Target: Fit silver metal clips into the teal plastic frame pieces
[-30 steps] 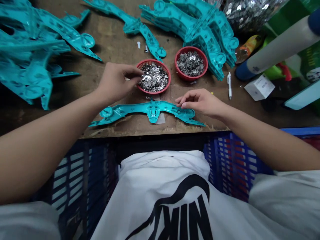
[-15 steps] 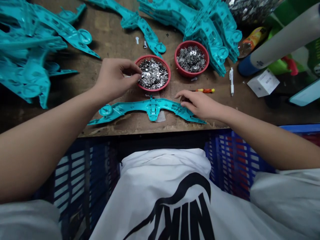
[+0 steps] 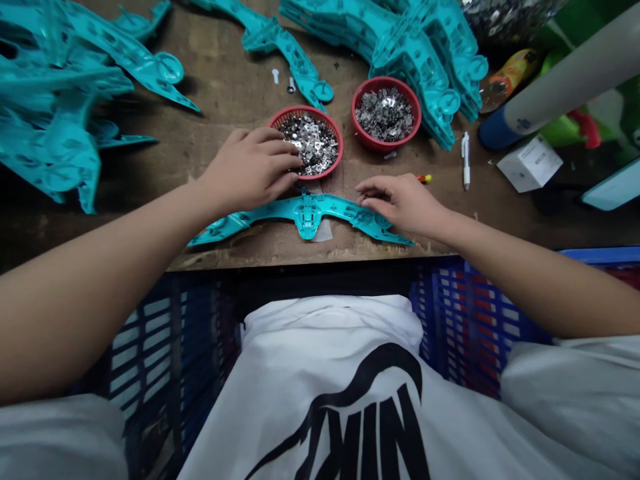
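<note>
My left hand [image 3: 250, 168] lies across the near rim of a red plastic basket [image 3: 327, 160] heaped with small silver metal pieces [image 3: 306, 143]. Its fingers hide whatever they may hold. Below it, a curved teal plastic moulding [image 3: 306, 217] lies flat on the wooden workbench [image 3: 210, 133], its left arm partly under my left wrist. My right hand [image 3: 403, 203] is curled over that moulding's right arm. A second red bowl [image 3: 386, 113] of silver pieces stands farther back.
Heaps of teal mouldings [image 3: 55, 87] lie left and behind [image 3: 410, 50]. To the right are a white pen [image 3: 466, 160], a white box [image 3: 530, 163], and a blue-ended tube [image 3: 565, 87]. The bench's front edge [image 3: 300, 259] drops to a blue plastic crate [image 3: 465, 320].
My left hand has slid from a pinch inside the basket to lying across its near rim. My right hand now covers most of the orange-handled tool that showed beside it.
</note>
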The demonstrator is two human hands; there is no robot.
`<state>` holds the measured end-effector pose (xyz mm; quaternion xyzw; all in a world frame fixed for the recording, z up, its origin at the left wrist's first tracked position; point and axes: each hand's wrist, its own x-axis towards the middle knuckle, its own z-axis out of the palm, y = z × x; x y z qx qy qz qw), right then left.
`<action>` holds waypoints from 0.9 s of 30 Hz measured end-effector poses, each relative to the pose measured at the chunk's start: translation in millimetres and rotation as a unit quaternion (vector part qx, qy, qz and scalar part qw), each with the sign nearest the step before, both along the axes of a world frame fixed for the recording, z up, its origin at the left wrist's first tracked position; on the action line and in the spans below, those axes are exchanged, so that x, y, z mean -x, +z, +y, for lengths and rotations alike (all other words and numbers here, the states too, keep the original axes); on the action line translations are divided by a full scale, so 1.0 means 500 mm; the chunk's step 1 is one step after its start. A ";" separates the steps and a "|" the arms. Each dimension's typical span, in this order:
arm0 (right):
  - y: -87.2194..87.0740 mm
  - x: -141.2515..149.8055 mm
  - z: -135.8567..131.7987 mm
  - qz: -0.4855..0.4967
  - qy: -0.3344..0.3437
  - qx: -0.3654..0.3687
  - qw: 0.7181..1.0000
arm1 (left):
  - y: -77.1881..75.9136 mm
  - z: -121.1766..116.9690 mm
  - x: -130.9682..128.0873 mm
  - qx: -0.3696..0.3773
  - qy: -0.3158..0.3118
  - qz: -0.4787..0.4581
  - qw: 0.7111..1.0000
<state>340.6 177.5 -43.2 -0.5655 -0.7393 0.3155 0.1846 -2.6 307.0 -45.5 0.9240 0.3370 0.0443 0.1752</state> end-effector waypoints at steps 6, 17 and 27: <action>-0.004 -0.005 0.006 -0.019 0.052 -0.028 0.998 | -0.026 0.014 0.010 -0.005 -0.025 -0.012 1.000; -0.009 -0.011 0.004 -0.006 0.049 0.000 0.999 | -0.016 0.009 0.001 0.026 0.024 -0.016 0.999; 0.006 0.006 0.005 0.003 -0.024 0.093 0.995 | 0.009 0.002 -0.014 0.069 0.075 -0.048 0.994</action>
